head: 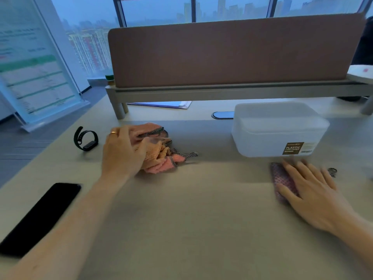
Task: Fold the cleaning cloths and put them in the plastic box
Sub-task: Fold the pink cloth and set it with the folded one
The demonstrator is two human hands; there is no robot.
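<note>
Gripping the crumpled cloth pile (161, 155), the left hand (121, 152) curls round it. The right hand (311, 190) presses flat on one folded cloth (280, 176) beside the box (278, 134). Seemingly nothing is boxed yet, and most folding remains.

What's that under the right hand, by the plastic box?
A purplish mesh cloth lies flat on the table under the right hand. Only its left edge shows; the palm and fingers cover the rest, so its fold cannot be judged.

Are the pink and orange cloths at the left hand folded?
Not folded: the cloths lie in a bunched heap, checked edges sticking out.
</note>
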